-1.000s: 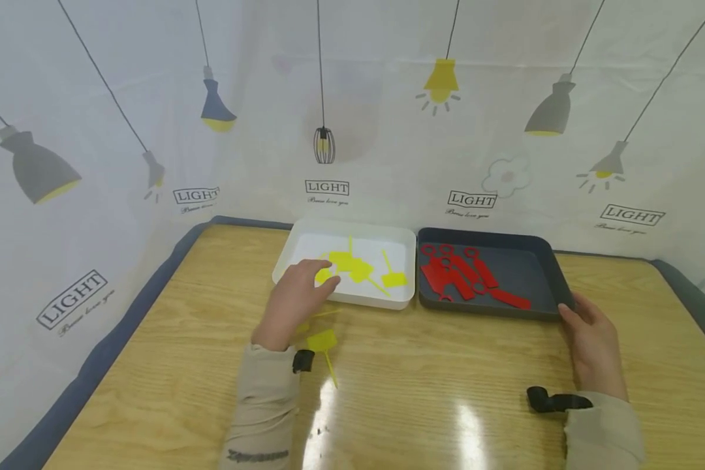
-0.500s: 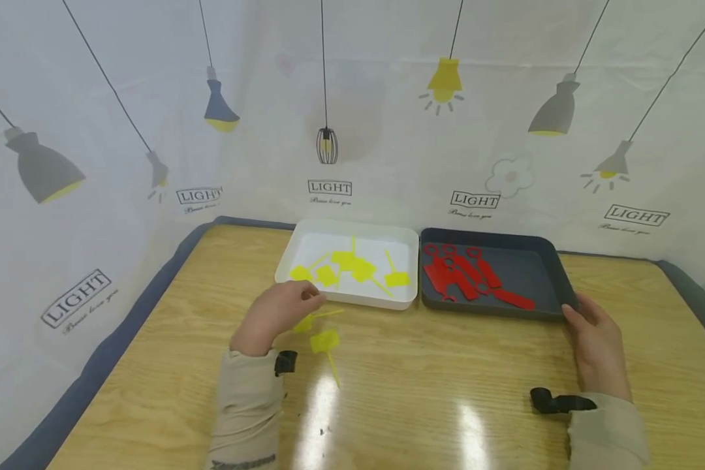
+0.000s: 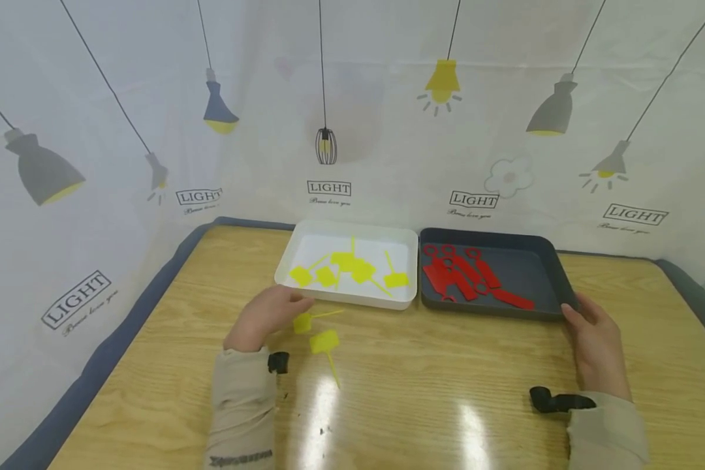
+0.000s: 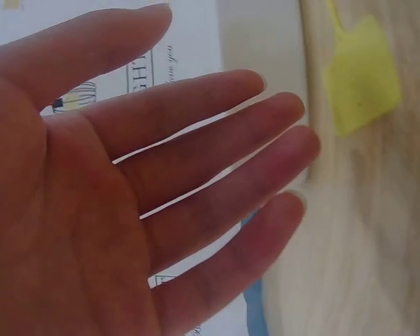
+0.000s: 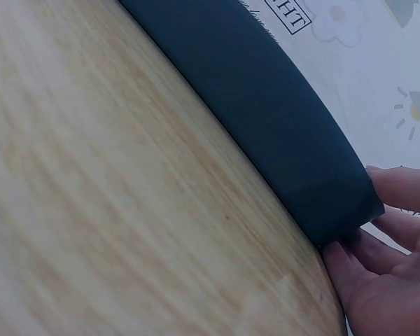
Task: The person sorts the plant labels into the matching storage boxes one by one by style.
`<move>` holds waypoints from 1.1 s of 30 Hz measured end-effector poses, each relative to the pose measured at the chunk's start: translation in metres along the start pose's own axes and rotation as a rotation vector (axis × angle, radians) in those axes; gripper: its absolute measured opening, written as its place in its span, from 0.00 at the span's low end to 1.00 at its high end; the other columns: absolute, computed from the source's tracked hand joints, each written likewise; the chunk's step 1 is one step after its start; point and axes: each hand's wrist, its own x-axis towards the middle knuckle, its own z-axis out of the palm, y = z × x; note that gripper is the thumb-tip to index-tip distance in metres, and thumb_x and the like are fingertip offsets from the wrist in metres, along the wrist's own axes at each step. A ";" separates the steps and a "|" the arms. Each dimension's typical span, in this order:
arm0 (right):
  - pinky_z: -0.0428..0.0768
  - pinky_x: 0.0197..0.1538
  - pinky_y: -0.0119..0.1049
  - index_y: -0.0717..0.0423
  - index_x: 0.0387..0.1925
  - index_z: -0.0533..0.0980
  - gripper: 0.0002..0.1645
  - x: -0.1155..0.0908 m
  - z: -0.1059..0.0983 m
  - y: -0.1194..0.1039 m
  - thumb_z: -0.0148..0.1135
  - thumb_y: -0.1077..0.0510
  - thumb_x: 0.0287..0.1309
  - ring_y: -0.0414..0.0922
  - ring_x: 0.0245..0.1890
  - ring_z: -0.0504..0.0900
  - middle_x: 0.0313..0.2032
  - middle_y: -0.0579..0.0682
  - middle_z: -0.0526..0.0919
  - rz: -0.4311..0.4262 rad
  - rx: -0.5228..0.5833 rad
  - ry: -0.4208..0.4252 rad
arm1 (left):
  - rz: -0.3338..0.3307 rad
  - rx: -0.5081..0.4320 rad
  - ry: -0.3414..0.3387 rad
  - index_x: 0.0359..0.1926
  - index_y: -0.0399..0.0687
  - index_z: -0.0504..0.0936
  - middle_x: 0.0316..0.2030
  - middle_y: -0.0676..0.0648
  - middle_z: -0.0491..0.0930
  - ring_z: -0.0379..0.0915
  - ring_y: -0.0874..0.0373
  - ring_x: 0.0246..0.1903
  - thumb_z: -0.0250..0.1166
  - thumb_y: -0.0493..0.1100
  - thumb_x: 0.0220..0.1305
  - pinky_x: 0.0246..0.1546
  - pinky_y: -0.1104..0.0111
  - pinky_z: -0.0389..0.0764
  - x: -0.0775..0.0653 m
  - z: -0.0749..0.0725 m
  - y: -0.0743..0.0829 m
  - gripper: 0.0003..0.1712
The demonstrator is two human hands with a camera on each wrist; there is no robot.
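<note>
My left hand (image 3: pixel 267 316) hovers at the front left corner of the white tray (image 3: pixel 376 302), palm bare and fingers extended in the left wrist view. Beside its fingertips a yellow T-shaped plant label (image 3: pixel 302 323) lies on the table, also in the left wrist view as a yellow plate (image 4: pixel 364 77). Another yellow label (image 3: pixel 325 341) rests nearer, stem toward me. Several yellow labels (image 3: pixel 361 270) lie inside the white tray. At the front right corner of the dark grey tray (image 3: pixel 540 261), my right hand (image 3: pixel 599 346) grips the wall, thumb at the rim.
Several flat red tags (image 3: pixel 461 277) with ring ends lie in the left half of the dark tray. Both trays stand side by side at the back of the wooden table (image 3: pixel 411 391), against a white curtain (image 3: pixel 382 156) printed with lamps.
The left hand has drawn back from over the white tray toward the left and front, uncovering yellow labels inside it. The right hand keeps its place on the dark tray.
</note>
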 end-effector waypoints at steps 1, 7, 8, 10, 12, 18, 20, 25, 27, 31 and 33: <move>0.57 0.61 0.24 0.46 0.67 0.51 0.44 0.000 0.000 0.000 0.61 0.50 0.52 0.37 0.64 0.49 0.67 0.44 0.47 -0.001 0.004 -0.001 | -0.004 -0.004 0.000 0.27 0.46 0.79 0.19 0.52 0.68 0.63 0.58 0.21 0.52 0.53 0.63 0.27 0.66 0.67 0.001 0.001 -0.002 0.18; 0.59 0.59 0.22 0.46 0.66 0.52 0.43 0.000 -0.001 0.000 0.61 0.50 0.52 0.37 0.64 0.50 0.67 0.44 0.48 -0.014 0.011 0.002 | -0.023 -0.031 -0.023 0.51 0.45 0.75 0.47 0.43 0.75 0.70 0.49 0.46 0.59 0.47 0.59 0.46 0.55 0.71 0.005 0.007 -0.011 0.19; 0.59 0.59 0.22 0.46 0.66 0.53 0.43 0.000 0.000 0.000 0.61 0.50 0.52 0.37 0.64 0.50 0.67 0.44 0.48 -0.012 0.012 0.003 | -0.031 -0.038 -0.029 0.52 0.44 0.74 0.48 0.42 0.74 0.70 0.49 0.46 0.60 0.46 0.59 0.46 0.55 0.71 0.005 0.007 -0.011 0.21; 0.58 0.60 0.23 0.46 0.66 0.53 0.43 0.000 0.000 0.000 0.61 0.50 0.52 0.37 0.64 0.50 0.67 0.44 0.48 -0.010 0.012 0.001 | -0.045 -0.047 -0.032 0.52 0.45 0.74 0.48 0.42 0.74 0.69 0.48 0.47 0.61 0.45 0.57 0.46 0.54 0.71 0.005 0.009 -0.011 0.21; 0.57 0.60 0.24 0.45 0.66 0.53 0.43 0.000 0.000 0.000 0.61 0.50 0.51 0.37 0.64 0.50 0.67 0.43 0.48 -0.005 0.012 0.000 | -0.052 -0.052 -0.031 0.52 0.45 0.73 0.49 0.41 0.73 0.69 0.48 0.47 0.62 0.44 0.56 0.47 0.54 0.70 0.004 0.010 -0.010 0.21; 0.57 0.61 0.25 0.45 0.66 0.53 0.43 0.000 -0.001 0.001 0.61 0.50 0.51 0.38 0.64 0.51 0.67 0.44 0.48 -0.003 0.005 -0.001 | -0.040 0.006 -0.021 0.56 0.46 0.69 0.55 0.42 0.65 0.63 0.47 0.52 0.67 0.42 0.49 0.49 0.54 0.69 0.003 0.017 -0.011 0.30; 0.57 0.61 0.25 0.45 0.66 0.53 0.43 0.001 -0.001 0.001 0.61 0.49 0.51 0.38 0.64 0.50 0.67 0.44 0.47 -0.003 -0.007 -0.002 | -0.054 0.029 -0.016 0.57 0.48 0.67 0.56 0.43 0.61 0.61 0.47 0.52 0.68 0.42 0.47 0.48 0.55 0.70 0.002 0.019 -0.011 0.34; 0.60 0.58 0.22 0.44 0.66 0.53 0.43 0.000 -0.001 0.001 0.61 0.49 0.51 0.38 0.64 0.50 0.67 0.44 0.47 -0.004 -0.011 -0.005 | -0.090 0.029 -0.015 0.55 0.50 0.68 0.56 0.43 0.58 0.62 0.47 0.49 0.69 0.42 0.45 0.44 0.56 0.71 0.003 0.024 -0.012 0.33; 0.61 0.58 0.22 0.44 0.66 0.53 0.43 0.001 0.000 0.001 0.61 0.49 0.51 0.38 0.64 0.51 0.67 0.44 0.47 -0.007 -0.012 -0.002 | -0.087 0.028 -0.028 0.52 0.50 0.70 0.55 0.42 0.58 0.63 0.46 0.48 0.69 0.41 0.45 0.44 0.56 0.71 0.005 0.024 -0.012 0.31; 0.62 0.57 0.22 0.45 0.66 0.53 0.43 0.001 0.000 0.001 0.62 0.50 0.51 0.38 0.63 0.52 0.67 0.45 0.48 -0.003 -0.001 0.002 | -0.066 0.042 -0.042 0.46 0.49 0.72 0.54 0.41 0.60 0.65 0.47 0.44 0.69 0.39 0.44 0.41 0.58 0.72 0.008 0.025 -0.013 0.25; 0.63 0.56 0.21 0.44 0.66 0.53 0.43 0.002 -0.001 0.001 0.62 0.50 0.51 0.37 0.63 0.52 0.67 0.45 0.48 0.004 0.003 0.001 | -0.047 0.047 -0.033 0.43 0.48 0.72 0.54 0.42 0.60 0.65 0.48 0.42 0.69 0.38 0.43 0.39 0.59 0.72 0.008 0.025 -0.014 0.23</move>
